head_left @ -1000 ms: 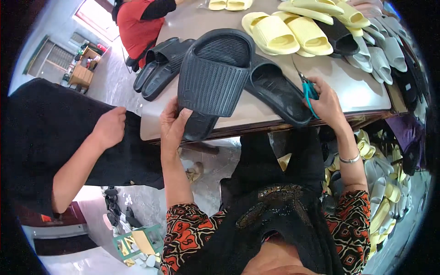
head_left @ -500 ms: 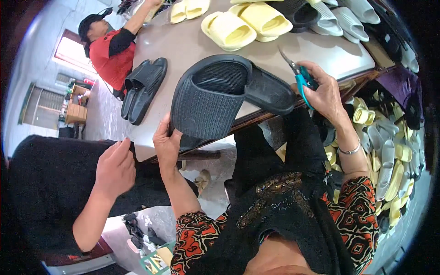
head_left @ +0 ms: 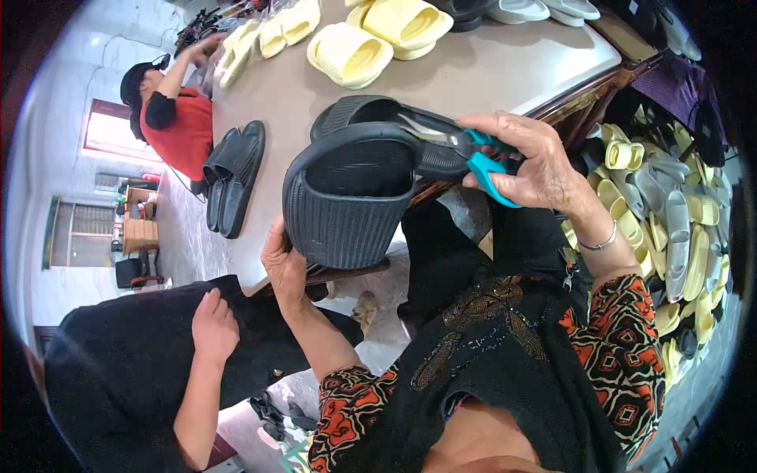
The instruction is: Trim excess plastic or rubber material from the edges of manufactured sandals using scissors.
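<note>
My left hand (head_left: pixel 285 266) grips a black ribbed slide slipper (head_left: pixel 339 232) by its lower left edge, fingers behind and thumb in front. The slipper is lifted and tilted, its strap opening facing up. My right hand (head_left: pixel 544 162) is closed round scissors (head_left: pixel 490 180) with teal handles. Their metal blades reach the upper right rim of the slipper's strap; whether they touch it I cannot tell. Behind the held slipper, a second black slipper (head_left: pixel 347 110) lies on the table, partly hidden by it.
On the table (head_left: pixel 284 87) sit a black slipper pair (head_left: pixel 235 177), yellow slippers (head_left: pixel 351 55) and grey slippers (head_left: pixel 520 9). Many slippers (head_left: pixel 670 236) are heaped at the right. A neighbour's hand (head_left: pixel 214 327) is close at my left; a person in red (head_left: pixel 177 134) works at the far left.
The scissors have moved left and down from above the table to the slipper's strap. The held slipper has tilted, and my view has shifted. The neighbour's hand has moved lower.
</note>
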The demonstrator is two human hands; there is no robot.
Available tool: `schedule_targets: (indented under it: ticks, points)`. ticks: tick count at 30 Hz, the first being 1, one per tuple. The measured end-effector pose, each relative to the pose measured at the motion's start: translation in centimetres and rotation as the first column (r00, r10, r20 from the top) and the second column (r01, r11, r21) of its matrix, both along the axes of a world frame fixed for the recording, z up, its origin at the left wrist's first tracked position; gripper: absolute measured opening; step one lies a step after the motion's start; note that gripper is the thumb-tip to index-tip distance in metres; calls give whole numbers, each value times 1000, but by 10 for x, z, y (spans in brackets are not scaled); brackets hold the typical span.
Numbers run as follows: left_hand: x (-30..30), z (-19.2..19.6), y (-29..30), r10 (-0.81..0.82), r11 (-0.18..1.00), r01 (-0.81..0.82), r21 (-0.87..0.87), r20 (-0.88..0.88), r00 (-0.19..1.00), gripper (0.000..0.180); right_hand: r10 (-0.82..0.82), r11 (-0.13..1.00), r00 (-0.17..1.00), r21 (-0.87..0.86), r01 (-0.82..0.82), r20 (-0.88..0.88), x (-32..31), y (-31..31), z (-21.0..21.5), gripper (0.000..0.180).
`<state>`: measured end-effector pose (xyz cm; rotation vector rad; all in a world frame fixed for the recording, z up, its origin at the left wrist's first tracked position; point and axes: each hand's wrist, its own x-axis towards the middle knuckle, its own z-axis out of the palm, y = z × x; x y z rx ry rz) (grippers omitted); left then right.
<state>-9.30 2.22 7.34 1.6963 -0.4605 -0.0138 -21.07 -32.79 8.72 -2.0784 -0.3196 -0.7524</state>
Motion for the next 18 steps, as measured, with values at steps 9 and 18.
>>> schedule_targets:
  ticks: [9, 18]
  points:
    - [-3, 7, -4, 34, 994, -48, 103, 138, 990, 35, 38, 992, 999, -124, -34, 30, -5, -14, -14, 50]
    - [-18, 55, -39, -360, 750, -389, 535, 824, 438, 36, -417, 909, 908, -38, 416, -42, -18, -37, -43, 51]
